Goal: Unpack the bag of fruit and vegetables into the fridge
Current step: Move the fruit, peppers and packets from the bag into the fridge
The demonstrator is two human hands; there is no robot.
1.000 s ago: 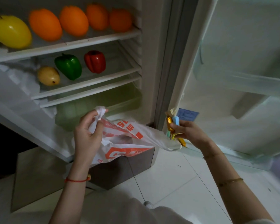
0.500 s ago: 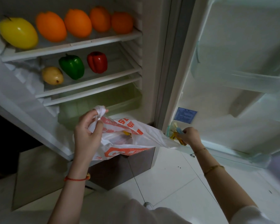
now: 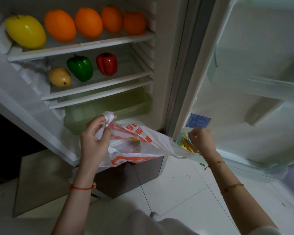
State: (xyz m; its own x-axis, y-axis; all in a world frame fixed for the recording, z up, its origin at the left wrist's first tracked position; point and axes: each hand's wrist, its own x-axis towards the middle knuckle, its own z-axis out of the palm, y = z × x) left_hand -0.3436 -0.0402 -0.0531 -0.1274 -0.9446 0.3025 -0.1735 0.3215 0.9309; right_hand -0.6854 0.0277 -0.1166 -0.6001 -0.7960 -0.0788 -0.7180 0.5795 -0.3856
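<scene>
Right hand (image 3: 201, 141) lowered packets (image 3: 188, 146) (left hand (image 3: 93, 141) grips bag (image 3: 143, 150)).

Single head-worn wide-angle view. Looks forward and down from above into open fridge (image 3: 161, 68). Close range: forearms enter from bottom edge. Door (image 3: 255, 56) at right, floor (image 3: 185, 192) below. Edges distorted.

dim room | fridge interior (image 3: 85, 48) brightest | wide-angle bending at edges | right hand (image 3: 201, 141) seemingly motion-blurred
</scene>
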